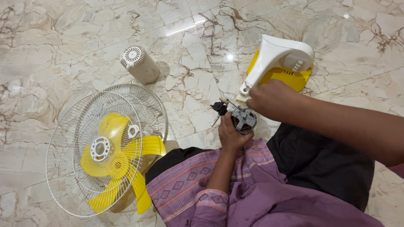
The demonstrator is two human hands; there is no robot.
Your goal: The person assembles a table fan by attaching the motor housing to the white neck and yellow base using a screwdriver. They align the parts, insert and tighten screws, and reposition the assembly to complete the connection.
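Motor (244,120) of a fan sits at centre frame, cupped from below in the left hand (229,135), whose fingers wrap closed around its metal body. The right hand (271,100) comes in from the right edge, fingers curled shut just above the motor, touching the lower end of the white fan stand (273,59). At lower left on the marble floor (63,42) lie wire grilles (80,126) and a yellow blade (113,164); a white motor cover (139,64) stands above them.
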